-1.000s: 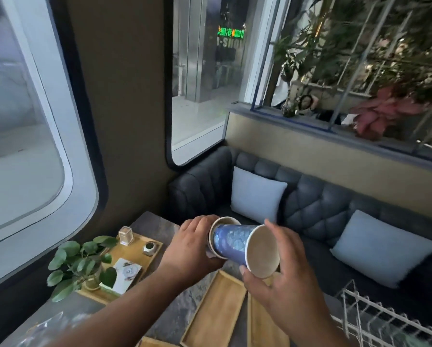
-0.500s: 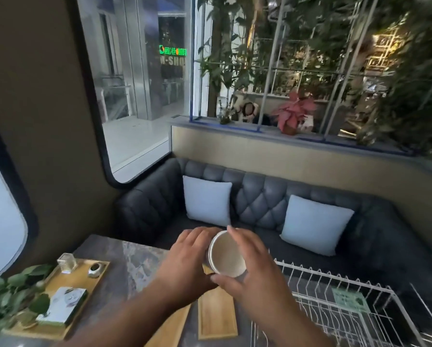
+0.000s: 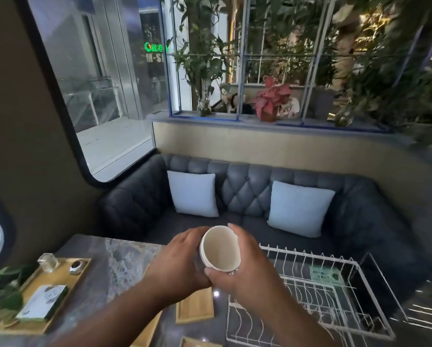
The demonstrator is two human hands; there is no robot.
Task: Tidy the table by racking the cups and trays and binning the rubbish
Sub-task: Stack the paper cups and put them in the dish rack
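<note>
At six o'clock above the bench (image 3: 124,259), nested paper cups (image 3: 220,250), light and crushable, clasped by left hand (image 3: 182,266) and right hand (image 3: 247,274); grip best kept at the stiffer rim.

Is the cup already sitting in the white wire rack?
No, the cup is held above the table between the left hand and the right hand, to the left of the white wire rack.

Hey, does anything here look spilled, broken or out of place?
Nothing stands out. Both hands, left and right, hold paper cups, which look nested, mouth toward the camera and empty inside. The wire rack stands upright on the table; no spill shows.
</note>
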